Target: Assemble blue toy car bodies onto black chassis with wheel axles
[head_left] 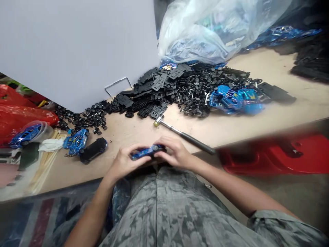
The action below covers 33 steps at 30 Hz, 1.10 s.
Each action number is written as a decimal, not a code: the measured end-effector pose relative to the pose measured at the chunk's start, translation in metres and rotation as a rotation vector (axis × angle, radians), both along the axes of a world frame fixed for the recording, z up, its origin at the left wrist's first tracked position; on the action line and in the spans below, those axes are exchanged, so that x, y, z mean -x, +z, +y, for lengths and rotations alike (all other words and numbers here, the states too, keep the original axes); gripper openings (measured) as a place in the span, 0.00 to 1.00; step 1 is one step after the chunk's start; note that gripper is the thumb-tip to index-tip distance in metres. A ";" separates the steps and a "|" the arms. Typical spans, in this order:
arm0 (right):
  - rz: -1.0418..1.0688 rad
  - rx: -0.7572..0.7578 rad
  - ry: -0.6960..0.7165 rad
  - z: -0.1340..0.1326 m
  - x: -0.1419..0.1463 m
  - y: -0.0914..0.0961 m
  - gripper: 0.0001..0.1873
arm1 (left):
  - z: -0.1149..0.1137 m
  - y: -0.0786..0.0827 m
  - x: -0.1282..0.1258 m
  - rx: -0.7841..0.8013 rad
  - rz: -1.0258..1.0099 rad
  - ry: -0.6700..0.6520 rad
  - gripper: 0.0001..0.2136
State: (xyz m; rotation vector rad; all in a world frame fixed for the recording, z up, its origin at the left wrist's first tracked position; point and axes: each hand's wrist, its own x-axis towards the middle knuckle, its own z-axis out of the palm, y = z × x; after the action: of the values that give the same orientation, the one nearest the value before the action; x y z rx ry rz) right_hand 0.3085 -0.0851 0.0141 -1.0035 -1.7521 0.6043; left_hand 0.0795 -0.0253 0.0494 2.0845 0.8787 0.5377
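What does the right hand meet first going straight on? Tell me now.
The right hand meets the blue toy car it already holds; the left hand seems to lie just beyond it.

Plywood bench top [267, 103]: black plastic runners [156, 85] and loose toy wheels [197, 99] heaped beside a white panel [77, 51], blue car bodies [232, 100] at the heap's right edge. Steel-handled hammer [183, 135] lies just in front. Blue toy car [75, 141] touches black toy car [94, 150] at left. Blurred red object [277, 154] at right, possibly a tray.
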 end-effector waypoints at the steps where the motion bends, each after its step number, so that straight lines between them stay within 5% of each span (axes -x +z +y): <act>1: -0.007 -0.023 0.004 -0.001 0.001 0.003 0.10 | 0.002 0.009 0.000 -0.041 0.076 -0.065 0.18; 6: 0.096 0.003 -0.019 -0.004 -0.002 0.020 0.12 | -0.008 0.029 -0.005 -0.250 0.060 -0.079 0.11; 20: 0.207 -0.149 -0.079 -0.044 0.011 0.043 0.08 | -0.053 0.020 -0.009 -0.543 -0.107 0.013 0.13; 28: 0.295 -0.015 -0.084 -0.054 0.013 0.038 0.13 | -0.076 0.011 -0.008 -0.154 -0.108 0.117 0.14; 33: 0.229 -0.138 -0.234 -0.055 0.021 0.032 0.12 | -0.090 0.006 -0.021 0.221 -0.337 0.109 0.14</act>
State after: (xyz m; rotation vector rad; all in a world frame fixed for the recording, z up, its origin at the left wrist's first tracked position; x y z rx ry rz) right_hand 0.2879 -0.1402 0.0463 -0.9838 -1.4312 0.4249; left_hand 0.1001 -0.1150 0.0558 1.6917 0.8155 0.7861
